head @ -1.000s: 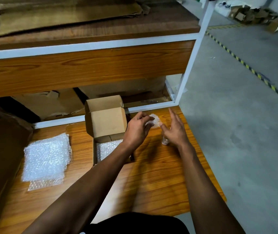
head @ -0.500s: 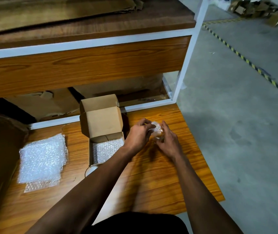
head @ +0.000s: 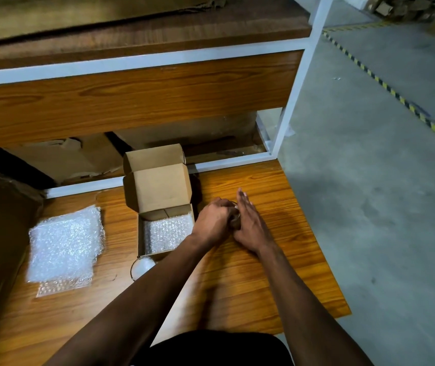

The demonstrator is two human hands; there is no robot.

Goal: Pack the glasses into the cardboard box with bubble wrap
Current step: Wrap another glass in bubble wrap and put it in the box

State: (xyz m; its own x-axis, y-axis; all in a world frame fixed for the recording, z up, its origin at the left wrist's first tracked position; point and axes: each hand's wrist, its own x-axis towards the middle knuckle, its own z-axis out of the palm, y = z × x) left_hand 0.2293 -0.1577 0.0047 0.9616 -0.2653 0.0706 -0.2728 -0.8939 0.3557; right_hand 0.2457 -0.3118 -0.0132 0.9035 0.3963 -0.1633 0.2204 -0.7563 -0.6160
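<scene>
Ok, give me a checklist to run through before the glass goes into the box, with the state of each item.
1. Cardboard box lid open: ok.
2. Bubble wrap lining in the box: ok.
3. Left hand curled over the glass: ok.
4. Right hand flat against the glass: ok, fingers straight.
5. Wrap stuffed fully inside the glass: cannot tell, hands hide it.
6. Spare bubble wrap sheets within reach on the table: ok.
</scene>
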